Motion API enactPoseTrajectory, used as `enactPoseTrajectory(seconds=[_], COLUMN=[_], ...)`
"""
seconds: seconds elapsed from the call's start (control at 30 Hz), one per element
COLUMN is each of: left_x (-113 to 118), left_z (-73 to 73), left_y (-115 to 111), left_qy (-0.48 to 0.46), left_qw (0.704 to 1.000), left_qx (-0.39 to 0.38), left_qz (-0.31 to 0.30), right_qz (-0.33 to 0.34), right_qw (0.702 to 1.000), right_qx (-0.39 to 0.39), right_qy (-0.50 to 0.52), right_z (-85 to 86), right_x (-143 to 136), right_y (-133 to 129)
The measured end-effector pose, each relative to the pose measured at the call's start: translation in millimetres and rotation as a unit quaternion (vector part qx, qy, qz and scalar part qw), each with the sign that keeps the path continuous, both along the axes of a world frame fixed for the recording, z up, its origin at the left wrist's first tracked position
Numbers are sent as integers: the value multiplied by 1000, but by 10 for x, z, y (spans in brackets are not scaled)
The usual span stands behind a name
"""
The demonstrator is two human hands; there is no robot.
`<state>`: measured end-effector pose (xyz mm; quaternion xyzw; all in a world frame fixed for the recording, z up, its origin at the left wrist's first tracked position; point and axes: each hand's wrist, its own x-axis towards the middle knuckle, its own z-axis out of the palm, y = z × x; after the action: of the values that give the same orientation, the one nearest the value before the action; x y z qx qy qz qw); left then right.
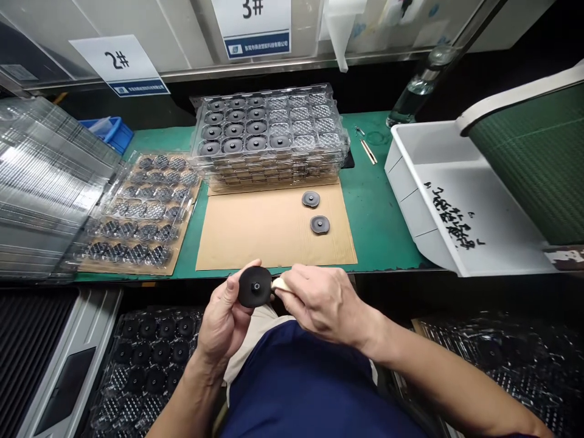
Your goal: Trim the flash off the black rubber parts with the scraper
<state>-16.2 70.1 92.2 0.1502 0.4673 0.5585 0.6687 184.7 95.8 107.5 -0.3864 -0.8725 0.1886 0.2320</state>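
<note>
A round black disc-shaped part (254, 286) with a small raised hub is pinched at its left edge by my left hand (223, 319), which is closed on it. From the other side my right hand (319, 298) comes in, its fingers wrapped round a small off-white tool (281, 284). The pale end of that tool meets or nearly meets the disc's right edge; the rest hides inside my fist. Past my hands lies a sheet of brown cardboard (255, 234), with two similar dark discs, one (311, 199) farther away and the other (320, 224) nearer.
Stacked clear trays (269, 158) hold dark discs at the back. Another filled tray (141, 207) sits left, beside tall stacked clear trays (45, 182). On the right stands a grey bin (424, 201) with black scraps; a bottle (417, 91) is behind it. More trays (146, 371) sit below the bench.
</note>
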Motion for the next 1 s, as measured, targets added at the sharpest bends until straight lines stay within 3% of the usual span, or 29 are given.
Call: enactPoseTrajectory(seconds=[0.23,0.4,0.5,0.6,0.7,0.83,0.93,1.0], left_x=[45,16,-20,-17,-16,-44,-34,-12], left_z=[28,1,-18,-35,-36,-37,-69,-90], left_y=[-42,-74,-73,-74,-67,-53,-56,-60], left_qy=[-25,-29,-28,-70,-99,-64,-73,-106], left_qw=[999,999,998,990,991,998,995,988], left_qx=[10,13,7,-1,-10,2,-6,-19], left_qz=[-40,3,-52,-121,-90,-26,-64,-109], right_qz=[-21,-10,-9,26,43,-12,-7,40], right_qw=[999,999,1000,997,995,999,998,995], right_qx=[18,0,7,62,88,44,50,80], right_qy=[36,30,10,-22,-24,-2,-23,-46], right_z=[165,98,114,198,233,156,146,178], right_x=[24,-49,-50,-51,-63,-58,-51,-59], right_y=[84,-16,3,74,92,37,51,95])
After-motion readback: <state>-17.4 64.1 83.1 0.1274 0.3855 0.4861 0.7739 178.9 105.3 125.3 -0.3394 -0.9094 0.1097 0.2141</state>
